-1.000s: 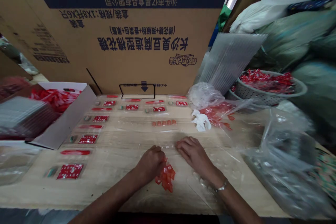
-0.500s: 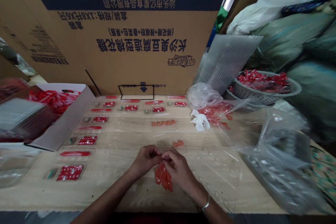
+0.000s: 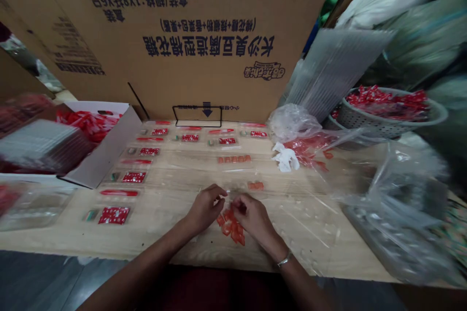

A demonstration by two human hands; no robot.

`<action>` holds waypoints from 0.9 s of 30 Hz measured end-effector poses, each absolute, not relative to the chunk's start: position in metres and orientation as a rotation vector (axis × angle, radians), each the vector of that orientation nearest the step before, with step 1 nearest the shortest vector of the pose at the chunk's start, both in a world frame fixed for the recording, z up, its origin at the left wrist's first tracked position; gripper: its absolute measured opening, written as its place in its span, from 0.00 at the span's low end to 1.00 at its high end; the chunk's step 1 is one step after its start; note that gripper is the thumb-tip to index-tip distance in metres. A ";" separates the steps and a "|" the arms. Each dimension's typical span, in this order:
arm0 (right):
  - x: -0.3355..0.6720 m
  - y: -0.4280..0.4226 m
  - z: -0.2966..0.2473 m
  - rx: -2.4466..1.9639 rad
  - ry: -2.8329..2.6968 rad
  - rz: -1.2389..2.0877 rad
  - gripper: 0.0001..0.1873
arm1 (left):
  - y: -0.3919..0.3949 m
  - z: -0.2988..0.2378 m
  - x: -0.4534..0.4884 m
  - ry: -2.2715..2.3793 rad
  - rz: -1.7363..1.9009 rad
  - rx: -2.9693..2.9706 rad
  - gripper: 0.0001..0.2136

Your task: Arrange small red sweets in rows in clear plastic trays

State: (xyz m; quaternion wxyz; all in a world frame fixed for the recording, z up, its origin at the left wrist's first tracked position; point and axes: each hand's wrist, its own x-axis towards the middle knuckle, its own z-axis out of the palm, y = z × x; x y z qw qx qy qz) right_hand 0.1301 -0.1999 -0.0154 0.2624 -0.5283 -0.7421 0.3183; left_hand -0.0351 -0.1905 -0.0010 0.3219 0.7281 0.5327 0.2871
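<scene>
My left hand [image 3: 204, 207] and my right hand [image 3: 252, 215] meet over the near middle of the wooden table [image 3: 175, 233]. Both have their fingers curled in a pinch on a bunch of small orange-red sachets [image 3: 231, 226] that hangs between them. A short pair of the same sachets [image 3: 255, 185] lies just beyond my right hand. Farther back lies a row of several orange sachets [image 3: 234, 159]. Clear plastic sleeves holding red packets [image 3: 114, 215] lie in rows across the left and back of the table.
A big upside-down cardboard carton [image 3: 189, 39] walls off the back. A white box of red packets [image 3: 91, 126] stands at the left. A grey basket of red packets [image 3: 386, 112], a stack of clear sleeves [image 3: 328, 73] and loose plastic bags [image 3: 394, 194] crowd the right.
My right hand came in from the right to join my left at the sachet bunch. A short pair of sachets now lies on the table beyond it. The view shifted slightly.
</scene>
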 end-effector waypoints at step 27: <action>0.137 -0.219 0.018 -1.029 -1.140 1.489 0.13 | -0.215 0.042 -0.011 0.998 1.005 0.799 0.11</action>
